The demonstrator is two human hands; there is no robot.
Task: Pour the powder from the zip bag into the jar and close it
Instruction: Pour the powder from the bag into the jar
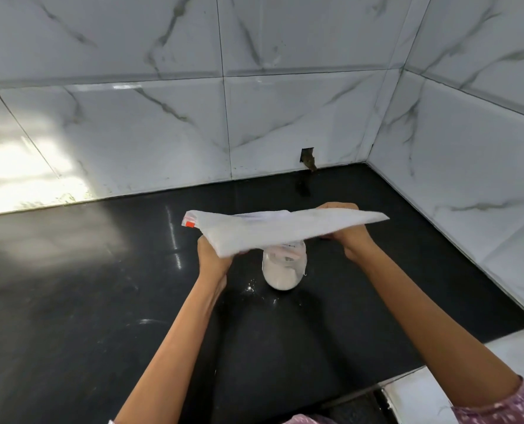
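Holding a zip bag [273,231] stretched nearly flat above an open glass jar [284,267] on a black countertop [71,301], both hands gripping it from underneath. Left hand [213,258] clasping the bag's lower left corner, fingers curled up behind the plastic and mostly hidden by it. Right hand [351,237] gripping the right portion, fingertips showing over the far edge, thumb side tucked below; exact pinch hard to make out. Sagging at mid-span, the bag's underside touching or just over the jar's mouth, the contact point covered by plastic. Showing a red tab [189,224] at the bag's left end. Standing upright between the two forearms, the jar holding white powder [280,278] in its lower part. Lying scattered on the counter just left of the jar, a few white specks [250,287]. Rising behind, marble-patterned wall tiles [285,117].
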